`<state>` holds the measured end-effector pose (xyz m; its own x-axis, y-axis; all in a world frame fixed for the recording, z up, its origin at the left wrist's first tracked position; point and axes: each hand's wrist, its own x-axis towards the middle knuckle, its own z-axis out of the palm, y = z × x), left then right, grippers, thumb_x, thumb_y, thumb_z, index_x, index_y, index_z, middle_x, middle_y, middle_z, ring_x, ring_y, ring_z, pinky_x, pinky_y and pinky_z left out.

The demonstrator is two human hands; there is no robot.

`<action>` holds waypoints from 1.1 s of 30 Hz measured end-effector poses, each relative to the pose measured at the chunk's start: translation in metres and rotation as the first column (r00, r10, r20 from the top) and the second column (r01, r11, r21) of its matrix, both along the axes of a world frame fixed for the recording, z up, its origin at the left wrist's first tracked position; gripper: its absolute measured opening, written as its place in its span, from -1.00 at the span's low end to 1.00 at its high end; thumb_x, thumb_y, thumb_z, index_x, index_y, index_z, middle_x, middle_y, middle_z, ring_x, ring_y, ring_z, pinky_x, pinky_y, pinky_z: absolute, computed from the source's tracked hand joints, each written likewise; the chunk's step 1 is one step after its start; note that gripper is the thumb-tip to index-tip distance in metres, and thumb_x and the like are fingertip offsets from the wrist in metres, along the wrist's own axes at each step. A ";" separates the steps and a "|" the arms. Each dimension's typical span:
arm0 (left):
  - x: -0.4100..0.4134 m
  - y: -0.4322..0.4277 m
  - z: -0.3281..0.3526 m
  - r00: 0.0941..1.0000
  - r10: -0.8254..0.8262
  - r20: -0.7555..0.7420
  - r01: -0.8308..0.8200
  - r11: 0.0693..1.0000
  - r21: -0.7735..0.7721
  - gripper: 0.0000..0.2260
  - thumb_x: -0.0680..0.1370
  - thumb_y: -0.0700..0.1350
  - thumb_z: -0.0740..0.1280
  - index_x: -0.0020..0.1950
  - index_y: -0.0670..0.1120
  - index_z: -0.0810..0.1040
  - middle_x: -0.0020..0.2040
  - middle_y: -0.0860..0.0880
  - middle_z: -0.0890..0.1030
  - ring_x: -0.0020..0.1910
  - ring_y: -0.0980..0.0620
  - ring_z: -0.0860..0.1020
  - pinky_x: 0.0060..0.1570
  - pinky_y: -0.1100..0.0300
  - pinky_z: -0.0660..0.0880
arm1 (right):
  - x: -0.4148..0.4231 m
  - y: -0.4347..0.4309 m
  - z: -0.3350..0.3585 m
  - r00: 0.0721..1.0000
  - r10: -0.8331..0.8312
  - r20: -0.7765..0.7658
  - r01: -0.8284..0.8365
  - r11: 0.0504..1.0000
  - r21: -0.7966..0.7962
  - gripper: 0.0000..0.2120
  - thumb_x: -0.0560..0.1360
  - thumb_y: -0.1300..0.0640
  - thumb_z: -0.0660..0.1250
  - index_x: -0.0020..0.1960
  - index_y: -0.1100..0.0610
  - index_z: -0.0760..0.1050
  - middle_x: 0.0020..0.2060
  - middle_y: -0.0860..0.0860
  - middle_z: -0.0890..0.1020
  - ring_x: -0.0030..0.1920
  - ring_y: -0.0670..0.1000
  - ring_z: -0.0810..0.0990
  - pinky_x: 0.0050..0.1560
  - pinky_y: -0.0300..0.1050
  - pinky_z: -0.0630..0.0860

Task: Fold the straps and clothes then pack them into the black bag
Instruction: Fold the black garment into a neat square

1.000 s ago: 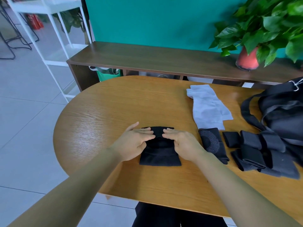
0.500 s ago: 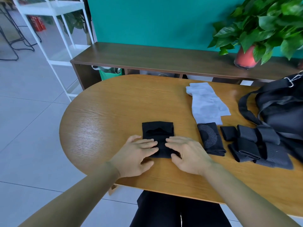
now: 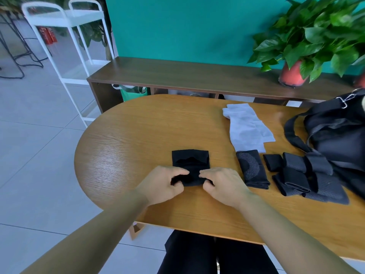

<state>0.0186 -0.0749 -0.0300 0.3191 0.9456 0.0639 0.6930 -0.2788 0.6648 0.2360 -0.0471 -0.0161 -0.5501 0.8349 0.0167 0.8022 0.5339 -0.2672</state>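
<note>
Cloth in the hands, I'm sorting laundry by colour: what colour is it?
Plain black cloth, clearest in the head view.

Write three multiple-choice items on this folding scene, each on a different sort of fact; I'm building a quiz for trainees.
1. Where is the black bag?
A. On the table, at its right side
B. On the floor
C. On the bench

2. What colour is the pot of the plant?
A. White
B. Red
C. Blue

3. What are the left hand and right hand doing?
A. Hanging idle
B. Lifting the white cloth
C. Pinching the near edge of the black cloth

Answers:
1 A: the bag rests on the tabletop at the right.
2 B: the pot under the leaves is red.
3 C: the fingers of both hands curl round the cloth's near edge.
</note>
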 end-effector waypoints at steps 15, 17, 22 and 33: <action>0.005 0.028 -0.007 0.980 0.014 -0.200 0.024 0.982 0.186 -0.94 0.46 -0.04 0.23 -0.11 0.06 0.36 0.31 0.09 0.52 0.30 0.25 0.43 0.46 0.12 0.09 | 0.002 0.007 -0.004 1.000 -0.013 -0.027 0.015 0.997 0.076 -0.63 0.51 0.05 0.25 0.32 -0.03 0.39 0.05 -0.08 0.59 0.02 -0.04 0.55 -0.08 -0.17 0.43; 0.005 0.027 -0.009 0.979 0.003 -0.203 0.030 0.987 0.160 -0.93 0.46 -0.04 0.23 -0.11 0.08 0.35 0.26 0.09 0.56 0.29 0.27 0.44 0.48 0.13 0.06 | 0.002 0.007 -0.008 0.999 0.020 -0.040 -0.013 0.984 0.180 -0.73 0.46 0.10 0.28 0.15 0.01 0.53 -0.02 -0.08 0.59 -0.01 -0.03 0.54 -0.15 -0.23 0.38; 0.004 0.024 -0.009 0.989 0.007 -0.149 0.012 0.991 0.132 -0.93 0.45 -0.03 0.21 -0.10 0.08 0.35 0.24 0.09 0.57 0.31 0.32 0.40 0.46 0.26 -0.02 | -0.001 0.009 -0.015 0.996 0.033 -0.081 -0.022 0.990 0.141 -0.76 0.43 0.12 0.29 0.08 0.06 0.55 0.38 -0.05 0.41 0.40 -0.01 0.34 0.29 -0.13 0.33; -0.009 0.029 -0.001 0.930 0.182 0.318 -0.130 0.976 -0.176 -0.84 0.52 -0.11 0.40 0.03 0.11 0.52 -0.03 0.11 0.67 -0.01 0.17 0.62 0.01 0.20 0.52 | 0.000 0.028 -0.011 0.828 -0.334 -0.451 0.165 0.913 -0.373 -0.89 0.51 0.01 0.30 0.00 -0.13 0.56 -0.28 -0.02 0.63 -0.36 -0.10 0.49 -0.22 -0.01 0.50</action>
